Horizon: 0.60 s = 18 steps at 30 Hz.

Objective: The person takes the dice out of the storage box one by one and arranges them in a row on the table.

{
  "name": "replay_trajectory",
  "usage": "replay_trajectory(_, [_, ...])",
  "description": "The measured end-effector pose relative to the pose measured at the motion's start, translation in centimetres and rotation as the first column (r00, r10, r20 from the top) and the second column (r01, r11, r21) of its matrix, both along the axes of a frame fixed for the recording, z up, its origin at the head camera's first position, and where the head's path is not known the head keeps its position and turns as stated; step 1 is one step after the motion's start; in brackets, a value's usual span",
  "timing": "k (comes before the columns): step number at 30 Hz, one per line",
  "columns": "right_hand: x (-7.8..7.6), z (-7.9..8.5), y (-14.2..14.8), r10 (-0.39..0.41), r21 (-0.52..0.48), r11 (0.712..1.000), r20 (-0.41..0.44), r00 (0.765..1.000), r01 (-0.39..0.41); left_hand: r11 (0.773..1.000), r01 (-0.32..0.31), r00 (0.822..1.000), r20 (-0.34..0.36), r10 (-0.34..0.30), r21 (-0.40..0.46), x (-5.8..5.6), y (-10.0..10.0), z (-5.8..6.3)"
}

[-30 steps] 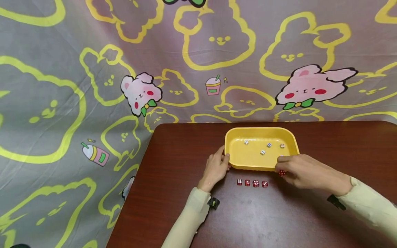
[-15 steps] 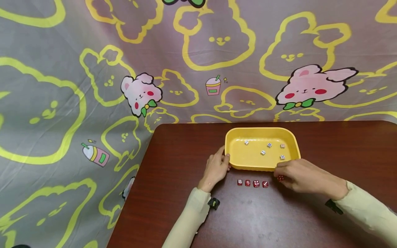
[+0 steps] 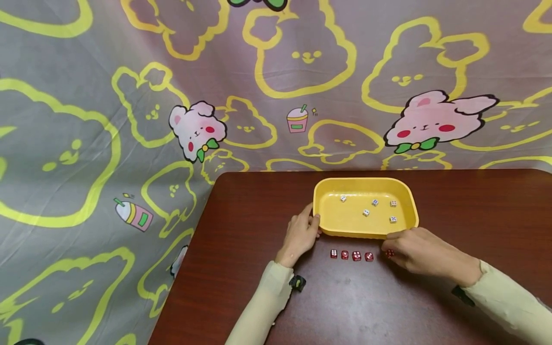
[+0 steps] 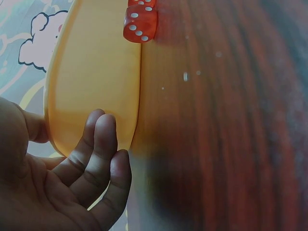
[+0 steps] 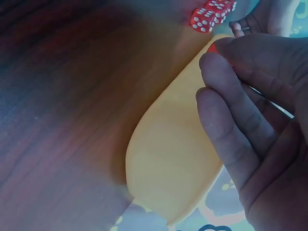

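Right grip (image 3: 420,251) now closer to the dice row (image 3: 356,256), tight on a red die (image 3: 389,253); left grip (image 3: 299,237) loose against tray (image 3: 345,219)

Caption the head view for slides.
Left grip touching a yellow rectangular plastic tray of five white dice; right grip pinching a red die beside four others.

Red white-pipped die (image 3: 390,253) in right hand (image 3: 420,251), 3 o'clock of four red dice (image 3: 356,256), yellow tray (image 3: 353,234) at 12.

No lettering is readable; the dice (image 4: 144,25) bear pips (image 4: 139,33).
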State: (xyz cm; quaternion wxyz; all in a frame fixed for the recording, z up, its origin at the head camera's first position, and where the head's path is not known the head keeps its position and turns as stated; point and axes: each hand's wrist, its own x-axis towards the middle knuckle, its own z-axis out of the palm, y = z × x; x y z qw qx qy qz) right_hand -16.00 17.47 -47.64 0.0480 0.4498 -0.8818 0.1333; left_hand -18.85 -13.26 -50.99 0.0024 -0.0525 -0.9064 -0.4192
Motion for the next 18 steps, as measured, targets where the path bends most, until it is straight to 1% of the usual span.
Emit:
replay_trajectory(7, [0.3,-0.8,-0.2,0.015,-0.016,1.0,-0.042,0.999,-0.016,1.0,0.005,1.0,0.0,-0.005,0.005,0.0,0.0,0.0])
replay_trajectory(12, [0.3,-1.1,-0.4,0.019,-0.009,1.0,-0.045,0.999,-0.02,1.0,0.007,1.0,-0.013,-0.007,-0.01,-0.1,0.0,0.1])
replay_trajectory(18, [0.3,-1.5,-0.6,0.026,-0.009,1.0,-0.054,0.998,-0.026,1.0,0.004,1.0,-0.005,-0.004,-0.008,0.0,0.0,0.1])
